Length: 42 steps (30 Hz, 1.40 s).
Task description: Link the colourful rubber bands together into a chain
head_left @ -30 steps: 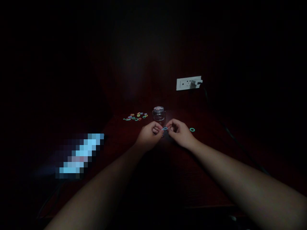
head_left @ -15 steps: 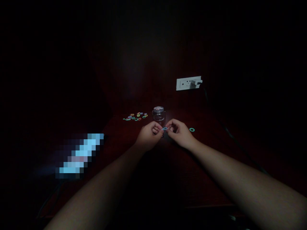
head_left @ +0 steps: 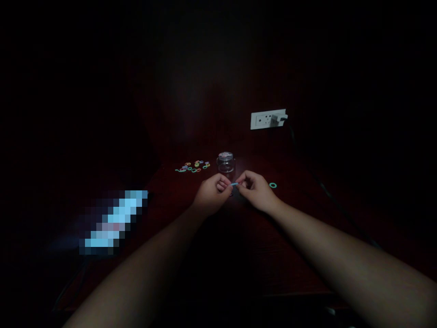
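Between my two hands is a small light-blue hair tie (head_left: 234, 184), pinched at both ends and pulled nearly flat. My left hand (head_left: 215, 192) grips its left end with thumb and fingertips. From the other side my right hand (head_left: 254, 189) pinches the right end. Just behind the hands stands a clear jar (head_left: 226, 165) with a lid on top; its lower part is partly hidden by the fingers. Below the fingertips a small dark ring shows in part. A green hair tie (head_left: 273, 185) lies right of my right hand.
Several coloured hair ties (head_left: 194, 170) lie scattered left of the jar. A lit, pixelated screen (head_left: 116, 223) is on the left side. On the back wall a white socket panel (head_left: 261, 120) holds a plug, with a cable running down the right. The dark red tabletop (head_left: 293, 273) is dimly lit.
The blue hair tie showed an open loop before; now it looks like a narrow flat band. Both hands have stayed almost in the same place.
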Available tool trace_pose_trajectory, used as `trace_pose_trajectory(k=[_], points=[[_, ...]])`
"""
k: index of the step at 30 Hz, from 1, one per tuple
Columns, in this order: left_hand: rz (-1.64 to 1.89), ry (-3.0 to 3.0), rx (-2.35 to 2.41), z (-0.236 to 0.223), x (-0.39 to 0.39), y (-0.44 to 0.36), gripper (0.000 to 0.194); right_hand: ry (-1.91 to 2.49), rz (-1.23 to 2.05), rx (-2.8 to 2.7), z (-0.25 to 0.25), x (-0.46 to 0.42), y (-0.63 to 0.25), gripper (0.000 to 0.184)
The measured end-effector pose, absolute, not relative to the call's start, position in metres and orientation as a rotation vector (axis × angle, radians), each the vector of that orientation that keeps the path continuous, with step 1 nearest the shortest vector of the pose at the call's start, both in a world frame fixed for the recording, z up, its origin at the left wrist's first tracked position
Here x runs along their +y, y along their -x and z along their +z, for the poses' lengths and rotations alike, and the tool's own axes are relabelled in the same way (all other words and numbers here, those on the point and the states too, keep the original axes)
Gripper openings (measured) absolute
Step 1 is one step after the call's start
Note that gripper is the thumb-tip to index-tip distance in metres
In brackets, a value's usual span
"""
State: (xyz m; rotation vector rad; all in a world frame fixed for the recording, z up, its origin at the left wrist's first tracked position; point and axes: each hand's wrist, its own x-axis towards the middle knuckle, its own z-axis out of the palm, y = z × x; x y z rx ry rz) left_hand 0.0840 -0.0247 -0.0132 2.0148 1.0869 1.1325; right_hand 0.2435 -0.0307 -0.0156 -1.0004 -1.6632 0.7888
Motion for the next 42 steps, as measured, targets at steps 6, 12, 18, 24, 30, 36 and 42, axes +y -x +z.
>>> trace_pose_trajectory(k=[6,12,18,24,30,36,42], points=[[1.133,-2.022,1.085,-0.0118,-0.0255,-0.0834,0.014,1.048,0.781,-1.665,-0.0162,-0.0296,-0.2438,0.017],[1.122,-2.029,1.112,-0.0112,-0.0261,-0.084,0.015,1.043,0.755,-1.679,-0.0175,-0.0276,-0.2446,0.016],[1.134,-2.034,1.088,-0.0109,-0.0264,-0.0842,0.015,1.045,0.725,-1.694,-0.0159,-0.0285,-0.2446,0.016],[1.16,-2.005,1.093,-0.0077,-0.0282,-0.0851,0.013,1.055,0.695,-1.705,-0.016,-0.0282,-0.2445,0.017],[1.155,-2.006,1.087,-0.0094,-0.0271,-0.0847,0.012,1.069,0.695,-1.715,-0.0162,-0.0275,-0.2442,0.017],[1.165,-2.031,1.077,-0.0106,-0.0265,-0.0839,0.016,1.075,0.677,-1.715,-0.0155,-0.0283,-0.2437,0.018],[1.123,-2.046,1.043,-0.01,-0.0271,-0.0845,0.018,1.066,0.664,-1.73,-0.0145,-0.0299,-0.2434,0.02]])
